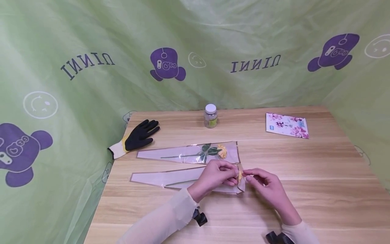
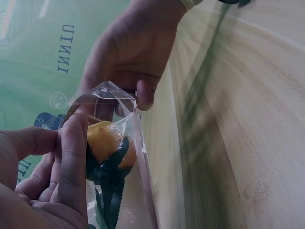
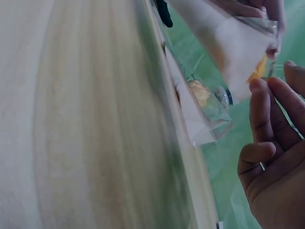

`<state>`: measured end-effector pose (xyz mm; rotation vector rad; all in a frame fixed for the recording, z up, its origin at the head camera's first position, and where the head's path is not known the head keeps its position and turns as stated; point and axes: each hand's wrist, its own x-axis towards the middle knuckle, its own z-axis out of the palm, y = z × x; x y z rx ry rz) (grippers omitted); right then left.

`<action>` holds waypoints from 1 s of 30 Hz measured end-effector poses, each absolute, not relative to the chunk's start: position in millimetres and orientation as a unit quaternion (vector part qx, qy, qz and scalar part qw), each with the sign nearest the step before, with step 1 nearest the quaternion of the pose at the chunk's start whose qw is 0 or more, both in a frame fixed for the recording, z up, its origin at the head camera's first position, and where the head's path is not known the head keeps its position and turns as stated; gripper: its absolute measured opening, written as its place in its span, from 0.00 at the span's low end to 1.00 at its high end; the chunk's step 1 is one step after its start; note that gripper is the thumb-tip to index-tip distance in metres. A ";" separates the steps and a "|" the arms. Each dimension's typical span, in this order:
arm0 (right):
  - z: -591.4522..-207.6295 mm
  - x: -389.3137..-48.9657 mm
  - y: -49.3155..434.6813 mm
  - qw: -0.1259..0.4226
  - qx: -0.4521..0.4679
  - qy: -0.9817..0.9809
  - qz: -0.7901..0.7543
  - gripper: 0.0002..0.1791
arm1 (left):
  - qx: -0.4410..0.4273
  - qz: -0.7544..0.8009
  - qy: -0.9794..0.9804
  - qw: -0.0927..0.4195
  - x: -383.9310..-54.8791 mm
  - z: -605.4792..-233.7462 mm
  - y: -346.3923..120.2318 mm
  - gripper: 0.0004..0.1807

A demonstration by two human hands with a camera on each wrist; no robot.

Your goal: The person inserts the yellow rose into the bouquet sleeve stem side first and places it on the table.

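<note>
A long, tapered flower sleeve [image 1: 146,177], clear at the front with a pale back and brown border, holds a yellow artificial rose [image 2: 103,141] with green leaves. My left hand [image 1: 214,176] pinches the edge of the sleeve beside the bloom, and in the left wrist view it covers part of the sleeve. At the wide end, my right hand [image 1: 268,188] has its thumb and forefinger at the plastic rim, close to the petals. The right wrist view shows the right fingertips [image 3: 259,86] against the rim. Both hands lift this end above the table.
A second sleeved yellow rose [image 1: 222,151] lies just behind. A black-coated work glove [image 1: 140,136] is at the left edge, a white-capped jar [image 1: 211,117] at the back, and a floral packet [image 1: 287,125] at back right. Green printed curtain [image 1: 213,81] surrounds the wooden table [image 1: 329,189].
</note>
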<state>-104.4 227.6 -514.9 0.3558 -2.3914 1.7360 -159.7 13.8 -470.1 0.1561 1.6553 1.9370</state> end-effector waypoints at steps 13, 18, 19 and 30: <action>-514.5 -104.9 221.1 0.020 0.197 -0.774 0.601 0.21 | 0.045 0.727 0.618 0.296 -158.7 -470.0 16.1 0.06; -514.6 -105.8 220.1 0.014 0.198 -0.771 0.605 0.24 | 0.043 0.733 0.611 0.297 -159.1 -470.1 17.7 0.07; -514.3 -105.6 220.4 0.010 0.197 -0.771 0.606 0.24 | 0.044 0.733 0.611 0.296 -159.2 -470.2 17.6 0.07; -514.5 -102.1 231.8 0.016 0.115 -0.803 0.585 0.15 | 0.038 0.715 0.636 0.288 -164.1 -474.4 17.2 0.05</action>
